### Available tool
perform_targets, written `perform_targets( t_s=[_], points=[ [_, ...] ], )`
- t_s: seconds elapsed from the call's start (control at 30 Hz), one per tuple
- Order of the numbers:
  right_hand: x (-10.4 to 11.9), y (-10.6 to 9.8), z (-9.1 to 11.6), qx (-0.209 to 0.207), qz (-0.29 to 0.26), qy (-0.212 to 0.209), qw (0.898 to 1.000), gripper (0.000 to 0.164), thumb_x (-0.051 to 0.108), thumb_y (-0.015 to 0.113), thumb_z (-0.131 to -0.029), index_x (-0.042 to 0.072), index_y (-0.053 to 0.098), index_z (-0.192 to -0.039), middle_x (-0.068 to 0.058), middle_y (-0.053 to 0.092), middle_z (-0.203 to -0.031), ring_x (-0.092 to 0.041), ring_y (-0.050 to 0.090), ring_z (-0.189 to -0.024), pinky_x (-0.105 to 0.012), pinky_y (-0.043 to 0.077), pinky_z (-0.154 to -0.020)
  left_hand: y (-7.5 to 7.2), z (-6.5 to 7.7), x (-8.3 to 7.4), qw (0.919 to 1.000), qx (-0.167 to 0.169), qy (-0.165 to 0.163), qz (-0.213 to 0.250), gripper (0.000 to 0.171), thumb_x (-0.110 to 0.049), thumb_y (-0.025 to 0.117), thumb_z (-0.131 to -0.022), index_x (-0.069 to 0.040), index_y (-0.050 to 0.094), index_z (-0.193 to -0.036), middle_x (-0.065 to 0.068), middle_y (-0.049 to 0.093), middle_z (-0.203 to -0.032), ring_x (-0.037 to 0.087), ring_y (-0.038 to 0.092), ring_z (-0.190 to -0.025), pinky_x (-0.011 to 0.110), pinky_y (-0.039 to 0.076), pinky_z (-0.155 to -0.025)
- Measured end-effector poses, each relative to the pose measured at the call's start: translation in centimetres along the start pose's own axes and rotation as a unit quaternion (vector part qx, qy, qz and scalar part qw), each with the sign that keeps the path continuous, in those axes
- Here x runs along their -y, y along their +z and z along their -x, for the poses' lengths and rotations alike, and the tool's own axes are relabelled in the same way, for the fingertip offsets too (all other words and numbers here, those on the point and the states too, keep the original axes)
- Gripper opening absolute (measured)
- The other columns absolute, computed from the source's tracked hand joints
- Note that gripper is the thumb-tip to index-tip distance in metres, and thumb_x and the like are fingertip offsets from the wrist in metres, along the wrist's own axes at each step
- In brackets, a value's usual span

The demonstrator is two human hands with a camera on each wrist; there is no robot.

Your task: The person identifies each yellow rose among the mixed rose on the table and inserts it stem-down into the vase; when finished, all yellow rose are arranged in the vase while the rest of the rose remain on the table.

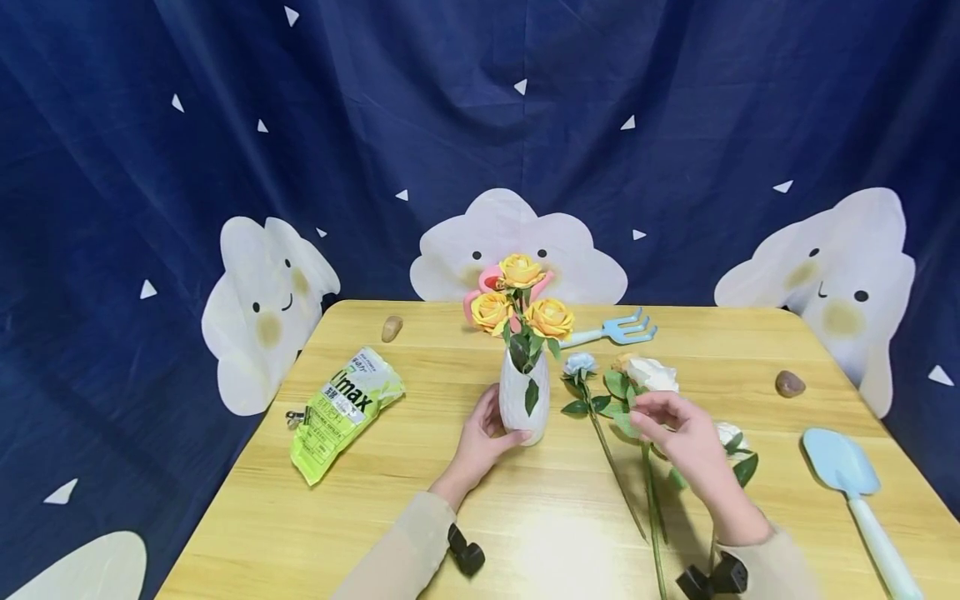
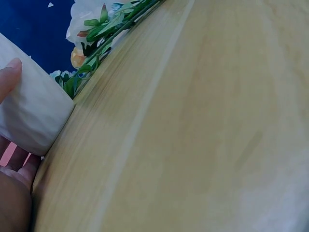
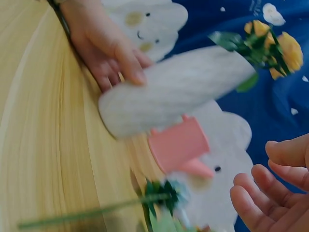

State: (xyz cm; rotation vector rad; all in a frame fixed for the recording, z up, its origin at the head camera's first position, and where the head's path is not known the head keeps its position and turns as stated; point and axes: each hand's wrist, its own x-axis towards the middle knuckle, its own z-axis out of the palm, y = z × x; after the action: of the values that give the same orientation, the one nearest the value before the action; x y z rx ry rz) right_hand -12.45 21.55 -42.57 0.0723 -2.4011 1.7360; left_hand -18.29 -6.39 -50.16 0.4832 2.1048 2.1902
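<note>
A white textured vase (image 1: 522, 404) stands upright on the table with yellow roses (image 1: 550, 318) in it. My left hand (image 1: 483, 437) grips the vase low down; the right wrist view shows the thumb across the side of the vase (image 3: 169, 92). Over the loose flowers on the right is my right hand (image 1: 686, 437), fingers loosely bent and nothing between them in the right wrist view. Below and beside it lie a white rose (image 1: 651, 374) with long stems, a second white flower (image 1: 731, 437) partly hidden by the hand, and a pale blue flower (image 1: 580, 364).
Behind the vase stands a pink watering can (image 3: 178, 145). A blue hand rake (image 1: 626, 328) lies at the back, a blue trowel (image 1: 843, 467) on the right. Stones (image 1: 790, 383) lie near both sides. On the left are a green bag (image 1: 345, 412) and a small clip (image 1: 296, 418).
</note>
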Motion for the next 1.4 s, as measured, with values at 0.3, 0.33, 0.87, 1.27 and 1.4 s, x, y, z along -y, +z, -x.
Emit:
perform_targets(
  t_s=[0.3, 0.33, 0.87, 1.27, 1.4],
  points=[
    [-2.0, -3.0, 1.8, -0.031, 0.007, 0.025, 0.999, 0.029, 0.007, 0.066, -0.086, -0.007, 0.056, -0.11, -0.012, 0.063, -0.089, -0.017, 0.063, -0.074, -0.029, 0.055, -0.061, -0.1, 0.2, 0.2, 1.0, -0.001, -0.001, -0.005, 0.079, -0.002, 0.077, -0.074, -0.004, 0.034, -0.14, 0.014, 0.045, -0.138, 0.027, 0.042, -0.125, 0.042, 0.033, -0.103],
    [-2.0, -3.1, 2.0, -0.026, 0.01, 0.033, 0.999, 0.03, 0.006, 0.065, -0.086, -0.008, 0.055, -0.111, -0.011, 0.062, -0.089, -0.016, 0.063, -0.073, -0.03, 0.055, -0.061, -0.1, 0.2, 0.2, 1.0, -0.001, -0.001, -0.006, 0.079, -0.002, 0.077, -0.074, -0.004, 0.034, -0.14, 0.014, 0.045, -0.138, 0.027, 0.042, -0.125, 0.042, 0.033, -0.103],
    [-4.1, -1.9, 3.3, 0.06, 0.001, 0.172, 0.983, 0.042, 0.002, 0.063, -0.085, -0.012, 0.045, -0.121, -0.022, 0.061, -0.098, -0.026, 0.064, -0.08, -0.035, 0.056, -0.067, 0.0, 0.2, -0.1, 1.0, 0.004, -0.002, -0.004, 0.08, -0.003, 0.077, -0.074, -0.004, 0.032, -0.141, 0.014, 0.044, -0.139, 0.028, 0.04, -0.126, 0.042, 0.032, -0.104],
    [-5.2, -1.3, 3.0, 0.075, 0.07, 0.18, 0.978, 0.03, 0.0, 0.064, -0.083, -0.01, 0.054, -0.11, -0.012, 0.059, -0.084, -0.02, 0.059, -0.074, -0.032, 0.055, -0.059, 0.0, 0.1, -0.2, 0.9999, 0.0, 0.001, -0.012, 0.08, -0.003, 0.076, -0.075, -0.001, 0.031, -0.141, 0.016, 0.043, -0.139, 0.031, 0.04, -0.126, 0.042, 0.034, -0.103],
    [-5.4, -1.1, 2.6, 0.072, 0.084, 0.178, 0.978, 0.029, 0.002, 0.065, -0.083, -0.01, 0.055, -0.107, -0.01, 0.059, -0.082, -0.019, 0.058, -0.07, -0.032, 0.054, -0.056, 0.0, 0.1, -0.2, 0.9999, 0.002, -0.003, -0.01, 0.081, -0.003, 0.077, -0.075, -0.002, 0.031, -0.141, 0.016, 0.042, -0.14, 0.029, 0.039, -0.127, 0.043, 0.033, -0.103]
  ],
)
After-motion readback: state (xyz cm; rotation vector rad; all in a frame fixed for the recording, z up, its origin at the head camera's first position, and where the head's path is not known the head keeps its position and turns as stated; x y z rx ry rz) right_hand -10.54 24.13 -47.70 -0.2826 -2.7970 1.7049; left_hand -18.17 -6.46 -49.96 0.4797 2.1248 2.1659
